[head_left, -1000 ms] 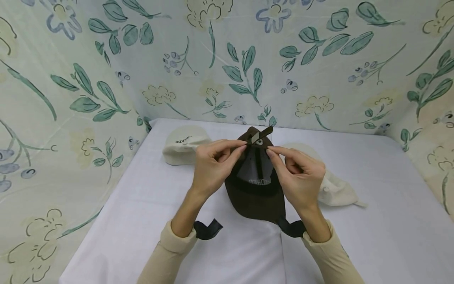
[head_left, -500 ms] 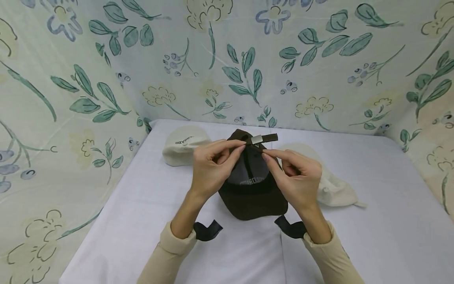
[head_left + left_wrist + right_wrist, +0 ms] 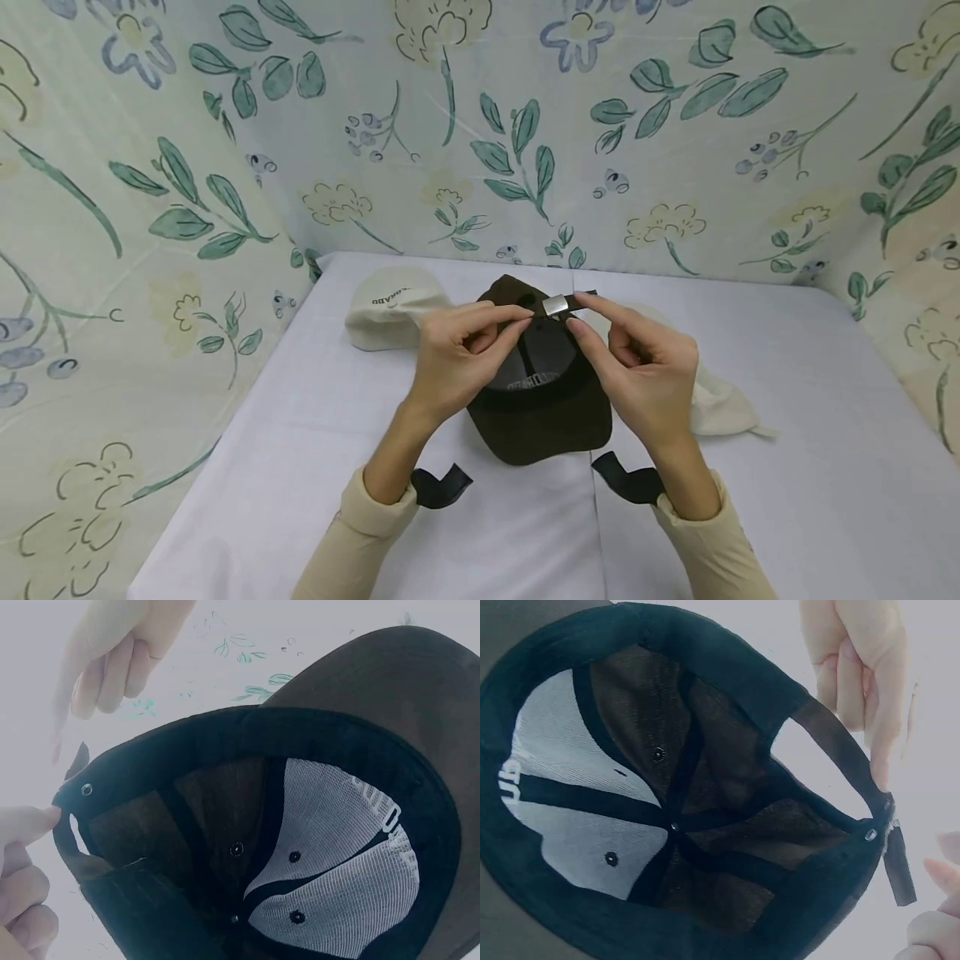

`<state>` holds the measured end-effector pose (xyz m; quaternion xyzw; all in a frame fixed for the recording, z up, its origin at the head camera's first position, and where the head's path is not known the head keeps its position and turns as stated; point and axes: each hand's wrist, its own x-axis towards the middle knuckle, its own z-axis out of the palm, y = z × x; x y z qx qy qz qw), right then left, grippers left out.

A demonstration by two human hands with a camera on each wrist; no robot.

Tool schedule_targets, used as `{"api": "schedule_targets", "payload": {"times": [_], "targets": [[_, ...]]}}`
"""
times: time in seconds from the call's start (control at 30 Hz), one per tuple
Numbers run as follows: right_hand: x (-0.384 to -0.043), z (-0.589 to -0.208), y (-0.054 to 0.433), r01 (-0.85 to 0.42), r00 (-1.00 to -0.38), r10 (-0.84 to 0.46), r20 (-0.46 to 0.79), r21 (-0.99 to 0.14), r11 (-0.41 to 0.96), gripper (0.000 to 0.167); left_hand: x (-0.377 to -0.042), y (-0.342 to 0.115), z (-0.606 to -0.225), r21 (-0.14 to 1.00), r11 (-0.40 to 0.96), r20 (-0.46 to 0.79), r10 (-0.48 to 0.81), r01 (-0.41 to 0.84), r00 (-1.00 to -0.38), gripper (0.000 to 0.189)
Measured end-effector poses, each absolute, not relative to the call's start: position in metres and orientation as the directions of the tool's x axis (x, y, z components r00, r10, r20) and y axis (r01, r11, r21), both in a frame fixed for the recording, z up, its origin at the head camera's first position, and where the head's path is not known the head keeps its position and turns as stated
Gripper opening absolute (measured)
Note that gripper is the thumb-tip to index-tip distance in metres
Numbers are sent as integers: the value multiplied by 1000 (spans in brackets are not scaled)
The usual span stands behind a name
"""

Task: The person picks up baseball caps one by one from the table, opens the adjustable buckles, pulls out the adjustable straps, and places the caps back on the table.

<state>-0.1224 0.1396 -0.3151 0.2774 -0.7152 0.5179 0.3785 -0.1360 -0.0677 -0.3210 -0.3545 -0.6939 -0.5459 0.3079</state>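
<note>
A dark brown baseball cap point(image 3: 540, 433) is held up with its inside facing me and its brim down. My left hand point(image 3: 461, 354) pinches the back strap between thumb and index finger, beside the silver buckle point(image 3: 556, 306). The right wrist view shows the left hand point(image 3: 862, 667) on the strap point(image 3: 844, 750), whose tail sticks out past the buckle. My right hand point(image 3: 648, 367) is at the buckle's right, thumb and index finger apart around the strap tail. In the right wrist view the right fingertips point(image 3: 937, 871) are a little off the tail point(image 3: 900, 874).
A cream cap point(image 3: 390, 321) with dark lettering lies on the white-covered table point(image 3: 300, 467) at the back left. Another cream cap point(image 3: 723, 404) lies behind my right hand, partly hidden. A floral cloth point(image 3: 480, 167) hangs behind the table.
The cap first swung left with its strap tail turning out to the right, then shifted slightly right. My right hand has let go of the cap's edge and moved to the strap tail.
</note>
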Motion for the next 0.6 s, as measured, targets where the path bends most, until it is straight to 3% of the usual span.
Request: {"api": "schedule_targets", "payload": {"times": [0.27, 0.6], "targets": [[-122, -313, 146, -736, -656, -110, 747, -600, 313, 43, -135, -66, -322, 488, 196, 817, 241, 850, -524, 10], [-121, -313, 145, -713, -683, -99, 724, -630, 309, 35, -135, -67, -322, 458, 194, 832, 251, 867, -496, 10]]}}
